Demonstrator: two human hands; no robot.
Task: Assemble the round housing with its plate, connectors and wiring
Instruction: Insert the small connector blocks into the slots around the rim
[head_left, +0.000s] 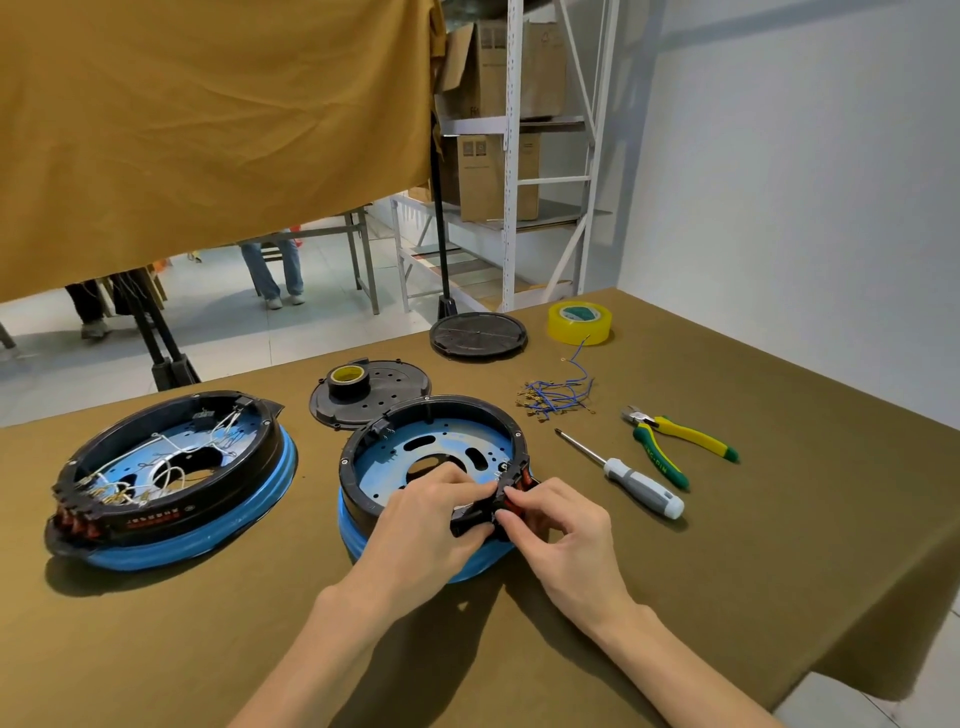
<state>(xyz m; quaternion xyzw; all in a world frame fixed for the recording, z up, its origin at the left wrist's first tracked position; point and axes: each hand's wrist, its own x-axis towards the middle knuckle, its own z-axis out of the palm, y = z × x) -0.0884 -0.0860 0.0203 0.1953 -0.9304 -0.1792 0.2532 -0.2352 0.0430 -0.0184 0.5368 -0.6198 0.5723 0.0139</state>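
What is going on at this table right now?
A person is assembling a round housing. Both hands, left and right, pinch a black connector block at its near rim. Its blue plate carries no wires. A second housing, already wired, sits to the left. Loose blue wires, a screwdriver and pliers lie unused.

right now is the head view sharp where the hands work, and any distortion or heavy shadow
Head view: the hands, left and right, and the connector block on the housing look sharp; soft shadows under both forearms; wide-angle bending shows at the shelf.
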